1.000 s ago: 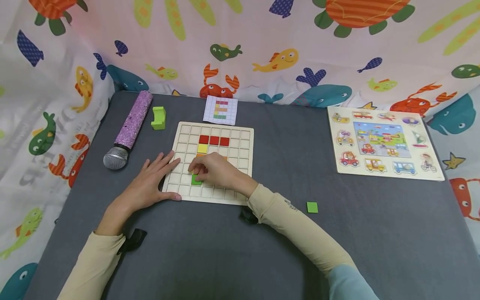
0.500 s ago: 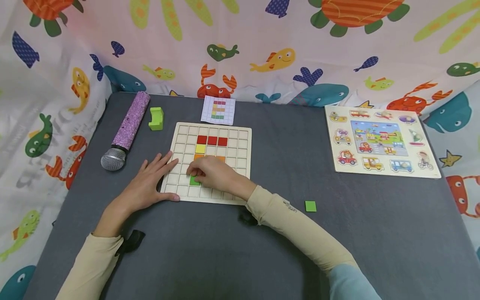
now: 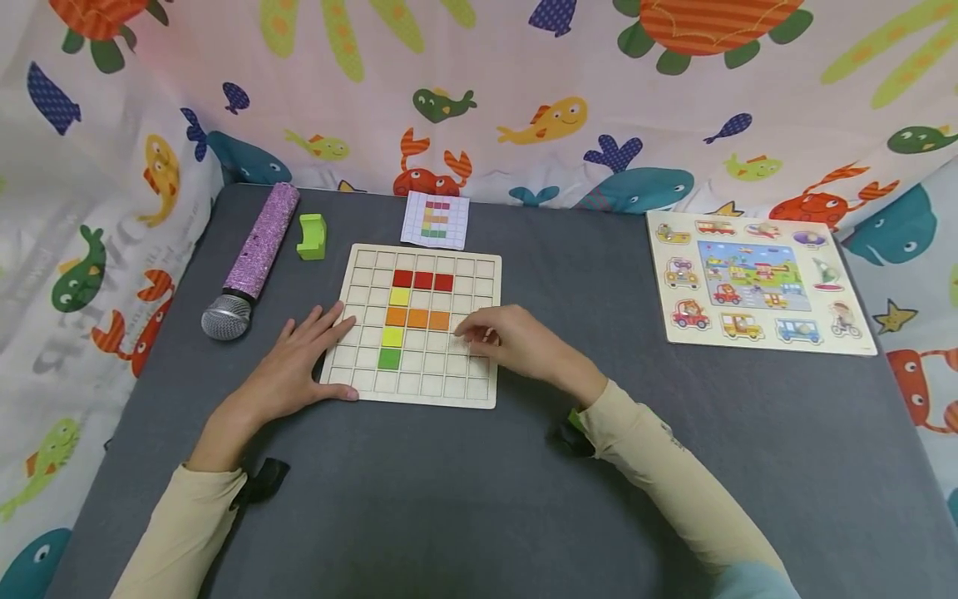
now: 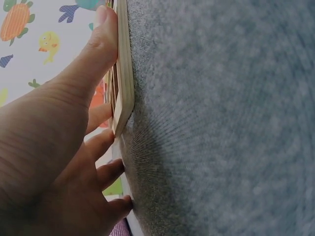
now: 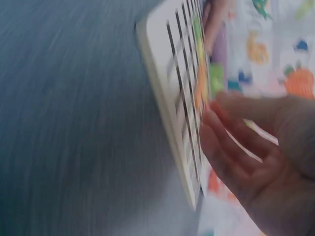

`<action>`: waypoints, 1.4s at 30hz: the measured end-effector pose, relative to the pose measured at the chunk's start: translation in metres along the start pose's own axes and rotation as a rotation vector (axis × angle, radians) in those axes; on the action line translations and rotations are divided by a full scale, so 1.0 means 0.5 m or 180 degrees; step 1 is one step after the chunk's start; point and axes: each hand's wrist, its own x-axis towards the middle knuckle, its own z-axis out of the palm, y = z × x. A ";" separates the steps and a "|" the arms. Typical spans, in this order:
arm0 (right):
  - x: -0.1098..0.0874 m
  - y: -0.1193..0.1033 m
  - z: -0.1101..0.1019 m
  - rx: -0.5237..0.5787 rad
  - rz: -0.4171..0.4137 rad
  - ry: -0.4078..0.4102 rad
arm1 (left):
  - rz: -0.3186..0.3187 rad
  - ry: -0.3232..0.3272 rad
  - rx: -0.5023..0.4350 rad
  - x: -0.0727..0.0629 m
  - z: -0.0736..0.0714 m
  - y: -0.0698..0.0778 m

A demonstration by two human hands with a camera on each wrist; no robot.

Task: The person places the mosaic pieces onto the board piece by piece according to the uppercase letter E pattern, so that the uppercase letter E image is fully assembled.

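A wooden grid board [image 3: 479,287] lies on the table, bearing a row of red squares [image 3: 422,281], a yellow square [image 3: 400,296], orange squares [image 3: 417,319], a yellow-green square [image 3: 392,337] and a green square [image 3: 389,358]. My left hand [image 3: 295,366] rests spread along the board's left edge; in the left wrist view its thumb [image 4: 101,37] lies on the rim. Above the board's right side is my right hand [image 3: 524,345], fingers loosely bent and holding nothing. Another green square [image 3: 575,420] peeks out beside the right wrist, mostly hidden by the sleeve and black wrist camera.
Behind the board lies a paper card [image 3: 436,220] with a coloured pattern. A glittery purple microphone [image 3: 262,241] and a lime-green block [image 3: 312,237] are at the back left. A vehicle picture puzzle [image 3: 756,279] lies at the right. A sea-animal cloth [image 3: 509,50] hangs behind.
My right hand has drawn back rightward from the green square on the board, uncovering the orange and yellow-green squares. Its forearm now covers most of the loose green square. The left hand stays put.
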 end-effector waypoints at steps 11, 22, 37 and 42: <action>-0.200 0.102 -0.126 0.0074 0.0682 -0.0581 | 0.0013 -0.0012 0.0020 0.003 0.009 -0.001; -0.310 0.136 -0.127 0.0088 0.0649 -0.0551 | -0.0031 -0.0013 0.0008 0.000 0.007 -0.003; -0.321 0.133 -0.111 0.0006 0.0783 -0.0246 | -0.0032 0.0001 0.0008 0.003 0.005 -0.001; -0.305 0.129 -0.111 -0.0123 0.0747 -0.0254 | -0.0051 0.0002 0.0007 0.001 0.005 -0.002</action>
